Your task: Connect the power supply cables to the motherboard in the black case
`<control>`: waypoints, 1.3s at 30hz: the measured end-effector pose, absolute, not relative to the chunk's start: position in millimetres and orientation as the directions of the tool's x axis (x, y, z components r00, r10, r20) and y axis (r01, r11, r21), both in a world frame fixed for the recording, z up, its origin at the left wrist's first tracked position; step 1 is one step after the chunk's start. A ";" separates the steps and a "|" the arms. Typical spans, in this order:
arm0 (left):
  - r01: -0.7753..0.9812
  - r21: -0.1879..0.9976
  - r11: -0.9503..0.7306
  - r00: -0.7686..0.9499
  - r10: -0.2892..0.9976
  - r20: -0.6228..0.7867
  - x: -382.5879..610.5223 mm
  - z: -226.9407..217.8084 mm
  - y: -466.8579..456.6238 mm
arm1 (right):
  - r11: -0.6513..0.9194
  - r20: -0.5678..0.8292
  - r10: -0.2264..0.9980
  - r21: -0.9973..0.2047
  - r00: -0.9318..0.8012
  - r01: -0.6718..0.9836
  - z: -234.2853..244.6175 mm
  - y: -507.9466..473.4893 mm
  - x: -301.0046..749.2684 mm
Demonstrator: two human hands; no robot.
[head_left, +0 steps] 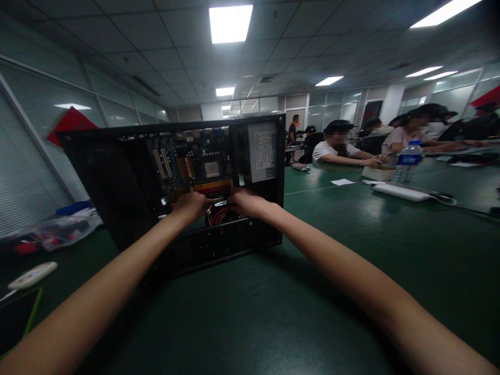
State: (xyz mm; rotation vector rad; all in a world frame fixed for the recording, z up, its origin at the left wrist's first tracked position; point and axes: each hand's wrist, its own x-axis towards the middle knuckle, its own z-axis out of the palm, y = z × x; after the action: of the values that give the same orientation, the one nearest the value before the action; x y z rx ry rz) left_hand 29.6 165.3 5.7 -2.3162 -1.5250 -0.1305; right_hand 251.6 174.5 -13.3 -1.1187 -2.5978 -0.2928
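Now: black case point(219, 240) upright on the table point(238, 307), ahead at 12 o'clock, both hands reaching inside. Clock directions read as in the view, 12 at the top.

Key relation: slots point(213, 186), red-orange, on the board point(197, 161), lie at about 1–2 o'clock from the left hand point(191, 205) and about 10 o'clock from the right hand point(246, 200). Long axis of the slots runs 9 to 3, a shade higher at the 3 end. Left hand is near the 9 end, right hand near the 3 end; neither looks clearly nearer.

Orientation: the case's open side faces the wearer, toward 6 o'clock; its long axis also runs roughly 9 to 3. The power supply point(262, 153) sits in the upper corner, at about 1 o'clock from the right hand. Cables point(222, 214) loop low between the hands, at 8 o'clock from the right one.

Hand state: fingers of both curled, tips close to the slots. Contact points dark and partly hidden; cannot tell how far either is open, or whether it grips anything.

Surroundings: bottle point(409, 159) at about 3 o'clock from the case, well apart; plastic bag point(72, 229) between 8 and 9.
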 end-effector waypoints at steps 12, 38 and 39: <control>0.889 -0.329 -0.319 0.414 0.867 0.277 30.9 6.5 172.0 | 0.655 0.263 0.649 0.283 -0.714 0.700 -5.0 176.0 237.2; 0.940 -0.182 -0.289 0.337 0.873 0.353 27.9 -1.4 173.7 | 0.622 0.305 0.604 0.398 -0.737 0.674 -8.4 193.9 215.4; 0.941 -0.176 -0.288 0.334 0.873 0.354 27.7 -1.6 174.4 | 0.620 0.304 0.608 0.394 -0.733 0.678 -8.5 193.9 215.5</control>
State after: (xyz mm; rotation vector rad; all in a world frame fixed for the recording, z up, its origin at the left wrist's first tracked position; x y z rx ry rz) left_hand 27.7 174.4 -1.6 -2.2542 -1.6099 -0.2681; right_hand 215.5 193.9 -8.5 -1.0784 -2.6992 -0.7454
